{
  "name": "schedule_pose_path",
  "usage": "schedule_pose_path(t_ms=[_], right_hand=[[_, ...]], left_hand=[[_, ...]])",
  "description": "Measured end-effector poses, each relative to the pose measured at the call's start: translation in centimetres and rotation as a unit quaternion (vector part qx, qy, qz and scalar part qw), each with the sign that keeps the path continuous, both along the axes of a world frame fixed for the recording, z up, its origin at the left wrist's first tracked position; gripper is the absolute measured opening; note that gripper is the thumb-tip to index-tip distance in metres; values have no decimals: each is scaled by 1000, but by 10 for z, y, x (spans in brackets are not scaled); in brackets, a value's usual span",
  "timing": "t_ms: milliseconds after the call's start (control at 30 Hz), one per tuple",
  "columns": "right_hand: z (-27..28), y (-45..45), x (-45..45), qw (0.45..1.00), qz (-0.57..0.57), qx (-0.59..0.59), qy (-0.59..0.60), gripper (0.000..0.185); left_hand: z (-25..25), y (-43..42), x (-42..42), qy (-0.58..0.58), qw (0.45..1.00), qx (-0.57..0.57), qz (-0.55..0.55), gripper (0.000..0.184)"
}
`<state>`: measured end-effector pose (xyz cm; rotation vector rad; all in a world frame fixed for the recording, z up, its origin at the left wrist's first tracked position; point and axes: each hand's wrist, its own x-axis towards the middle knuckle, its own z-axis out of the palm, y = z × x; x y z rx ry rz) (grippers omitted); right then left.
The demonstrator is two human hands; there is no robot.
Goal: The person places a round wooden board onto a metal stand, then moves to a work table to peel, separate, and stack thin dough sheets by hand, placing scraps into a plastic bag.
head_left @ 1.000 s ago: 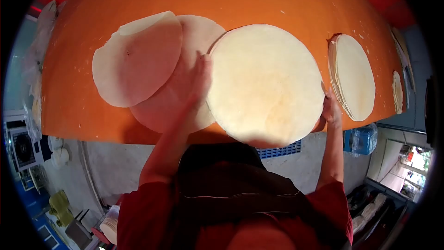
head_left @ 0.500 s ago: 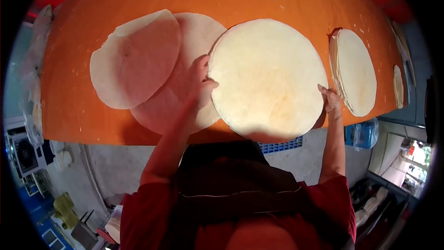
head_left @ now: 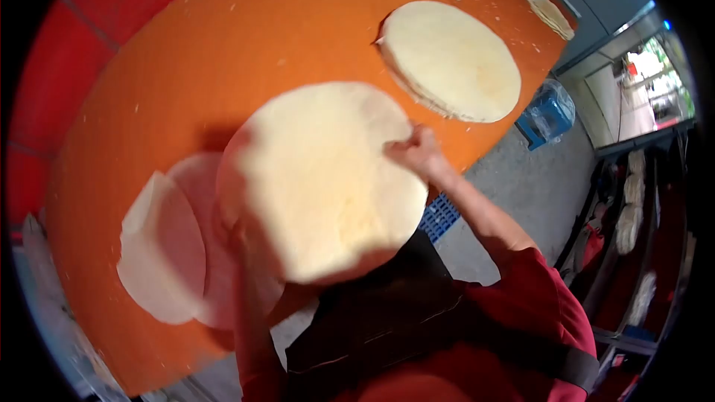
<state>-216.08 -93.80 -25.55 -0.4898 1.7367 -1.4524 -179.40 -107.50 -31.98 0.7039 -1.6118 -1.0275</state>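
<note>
Both hands hold a stack of large, round, pale flatbreads (head_left: 328, 171). My right hand (head_left: 418, 153) grips the right edge, thumb on top and fingers curled under the rim. At the shaded left edge is my left hand (head_left: 240, 242); its fingers are blurred and partly hidden against the stack. The stack appears raised off the orange table (head_left: 298, 37). Left of it, a torn-edged flatbread (head_left: 160, 253) with a folded flap lies partly over another round flatbread (head_left: 222, 275). Farther right rests a second stack of round flatbreads (head_left: 450, 59).
A small pile of flatbreads (head_left: 547, 12) lies near the table's far right end. Below the right edge are a blue stool (head_left: 547, 115) with plastic on it and a blue crate (head_left: 438, 217). Shelving (head_left: 633, 253) with bundled items stands at right.
My view has turned right. The held stack now seems lifted and tilted, its near edge close to my apron, and my right thumb reaches farther over its top.
</note>
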Motion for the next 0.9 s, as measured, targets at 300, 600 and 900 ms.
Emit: schedule_pose_path(t_ms=[300,600,900], right_hand=[[191,-13,-247,983,67,-122,122,37],[20,-3,-490,958,111,135,227,26],[1,60,-460,991,-35,-130,-8,62]], left_hand=[[200,12,-268,81,982,156,-71,41],[67,44,-430,-84,984,152,-44,48],[30,27,-431,-91,991,94,5,51]])
